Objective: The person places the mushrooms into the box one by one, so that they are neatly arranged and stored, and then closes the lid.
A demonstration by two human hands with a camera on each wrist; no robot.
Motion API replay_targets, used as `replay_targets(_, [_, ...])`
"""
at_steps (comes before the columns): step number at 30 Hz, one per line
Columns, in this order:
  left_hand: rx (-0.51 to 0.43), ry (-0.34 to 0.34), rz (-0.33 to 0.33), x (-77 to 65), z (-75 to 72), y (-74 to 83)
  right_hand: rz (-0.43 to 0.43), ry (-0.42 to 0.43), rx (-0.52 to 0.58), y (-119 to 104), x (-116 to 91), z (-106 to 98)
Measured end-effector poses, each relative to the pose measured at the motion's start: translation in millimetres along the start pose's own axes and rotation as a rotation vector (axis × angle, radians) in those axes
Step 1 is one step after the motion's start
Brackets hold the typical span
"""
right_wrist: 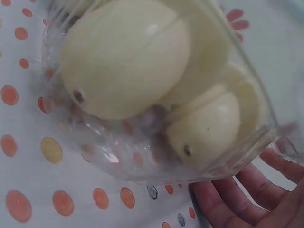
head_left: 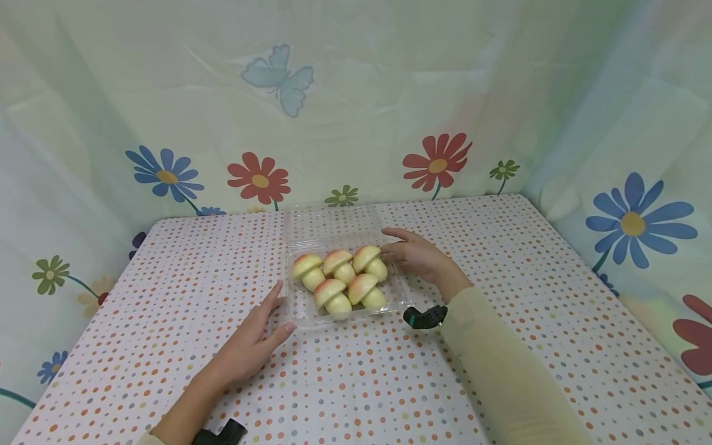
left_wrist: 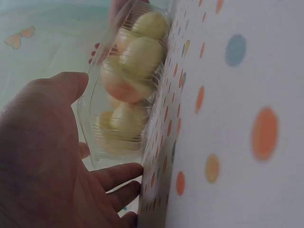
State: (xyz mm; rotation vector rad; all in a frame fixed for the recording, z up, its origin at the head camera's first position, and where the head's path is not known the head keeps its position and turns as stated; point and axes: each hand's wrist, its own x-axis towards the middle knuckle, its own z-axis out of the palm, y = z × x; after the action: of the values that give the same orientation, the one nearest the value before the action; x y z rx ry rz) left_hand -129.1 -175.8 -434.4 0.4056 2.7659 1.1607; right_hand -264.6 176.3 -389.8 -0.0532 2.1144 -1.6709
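A clear plastic clamshell box (head_left: 397, 298) sits on the table with its lid (head_left: 334, 222) folded back behind it. Inside lie several mushroom-shaped pieces (head_left: 336, 312), pale yellow with reddish-tinged caps; they look like fruit, but I cannot tell the kind. My left hand (head_left: 250, 346) is beside the box's left front corner, fingers extended and thumb near the rim. In the left wrist view its lower fingertips (left_wrist: 135, 171) reach the tabletop. At the right back side, my right hand (head_left: 419, 259) has its fingers against or just beside the box wall; contact is unclear.
A white cloth with coloured dots covers the table (head_left: 356, 383). Behind and to both sides hangs a pale curtain (head_left: 356, 123) printed with flowers and a butterfly. Black camera mounts (head_left: 425, 317) sit by the wrists.
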Motion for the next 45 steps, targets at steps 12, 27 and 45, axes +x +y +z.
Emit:
replay_targets(12, [0.001, 0.006, 0.025, 0.0, -0.8, -0.3, 0.031, -0.005, 0.091, 2.2, -0.8, -2.5])
replay_targets(27, [0.003, 0.007, 0.012, 0.9, -0.7, 0.5, -0.008, 0.015, 0.164, 4.4, 1.5, -0.8])
replay_targets(45, [0.000, 0.013, 0.030, 1.0, -0.5, -0.7, -0.044, 0.070, 0.219, 8.2, 1.2, 0.2])
